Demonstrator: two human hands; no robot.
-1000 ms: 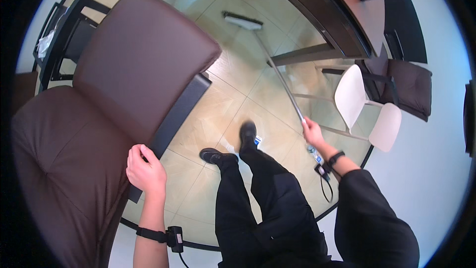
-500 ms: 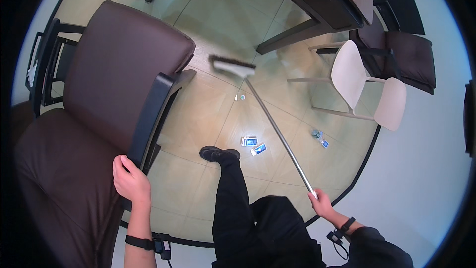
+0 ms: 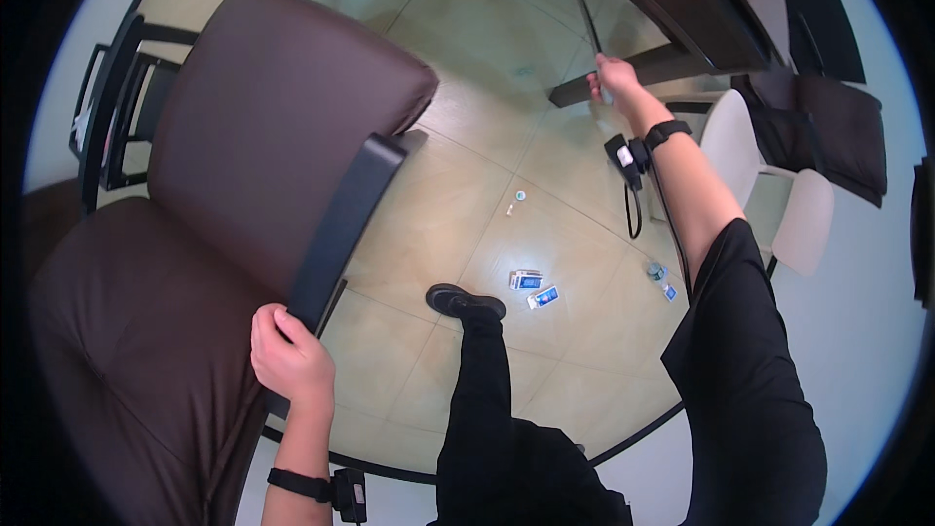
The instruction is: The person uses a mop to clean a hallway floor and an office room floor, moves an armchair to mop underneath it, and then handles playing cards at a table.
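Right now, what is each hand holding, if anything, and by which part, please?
The right hand holds a pole by its near end. The left hand is by a black armrest; whether it grips anything cannot be told.

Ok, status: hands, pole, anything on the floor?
Right hand holds pole, far end near picture's top edge. Left hand at chair arm, contact unclear. Small boxes, bottle on floor.

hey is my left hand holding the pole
No, your right hand holds the pole, while your left hand is at the black armrest.
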